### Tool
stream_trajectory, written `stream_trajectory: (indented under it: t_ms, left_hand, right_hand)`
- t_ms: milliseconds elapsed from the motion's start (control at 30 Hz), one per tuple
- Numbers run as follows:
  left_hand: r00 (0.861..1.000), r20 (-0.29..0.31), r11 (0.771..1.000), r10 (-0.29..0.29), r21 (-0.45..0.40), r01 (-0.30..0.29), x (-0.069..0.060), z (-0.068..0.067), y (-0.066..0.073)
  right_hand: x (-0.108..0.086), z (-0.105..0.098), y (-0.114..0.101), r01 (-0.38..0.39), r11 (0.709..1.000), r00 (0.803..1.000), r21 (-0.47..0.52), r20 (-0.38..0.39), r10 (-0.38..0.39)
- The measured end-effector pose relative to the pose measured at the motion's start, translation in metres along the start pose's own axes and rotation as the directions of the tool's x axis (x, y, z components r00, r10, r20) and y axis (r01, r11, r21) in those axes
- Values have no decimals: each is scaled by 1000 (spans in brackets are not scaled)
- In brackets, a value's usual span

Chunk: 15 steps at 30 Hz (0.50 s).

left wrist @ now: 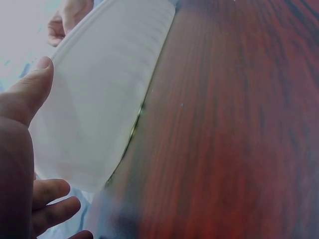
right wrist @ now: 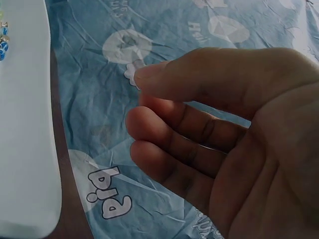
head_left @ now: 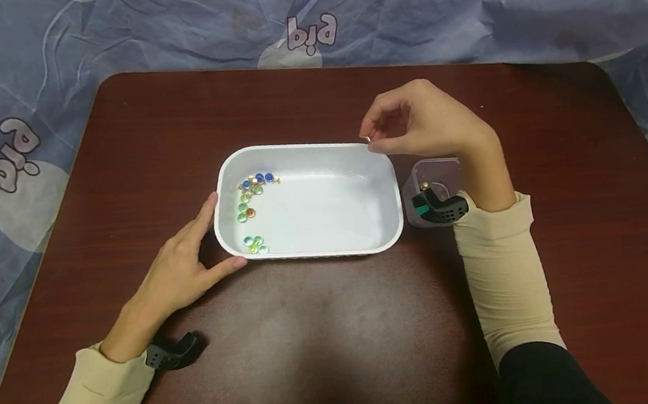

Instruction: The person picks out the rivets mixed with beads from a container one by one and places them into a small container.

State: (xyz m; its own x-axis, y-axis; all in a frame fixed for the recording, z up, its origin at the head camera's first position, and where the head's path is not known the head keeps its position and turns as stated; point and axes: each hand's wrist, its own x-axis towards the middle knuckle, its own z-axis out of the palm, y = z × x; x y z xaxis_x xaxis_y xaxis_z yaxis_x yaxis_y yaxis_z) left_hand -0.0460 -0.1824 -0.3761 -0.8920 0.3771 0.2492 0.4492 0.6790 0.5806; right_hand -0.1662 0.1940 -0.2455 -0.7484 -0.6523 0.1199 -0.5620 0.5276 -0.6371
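In the head view a white tray (head_left: 318, 255) lies on the table, its left end holding several small glass-like pieces in green (head_left: 243, 208), blue (head_left: 269, 177) and orange (head_left: 251, 213), some with gold-coloured stems. Against the tray's left end my left hand (head_left: 179, 266) rests with straight, spread fingers, the thumb at the front corner. Over the back right corner, my right hand (head_left: 424, 119) pinches a tiny gold-coloured piece (head_left: 367, 139) between thumb and finger; its kind is too small to tell. The right wrist view shows the right hand (right wrist: 194, 129), the pinched piece hidden.
Just right of the tray stands a clear plastic container (head_left: 417, 182) with a small gold-coloured piece (head_left: 424, 185) inside, partly covered by the right wrist's camera. The dark red-brown table (head_left: 314, 334) ends at a blue patterned cloth (head_left: 193, 25) behind and to the sides.
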Motion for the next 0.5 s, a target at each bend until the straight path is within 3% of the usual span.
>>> stream_trajectory:
  t_ms: [500]
  left_hand:
    - [1000, 7, 1000, -4, 1, 4, 1, 0, 0]
  right_hand:
    - [-21, -22, 8, -6, 1000, 999, -29, -53, 4]
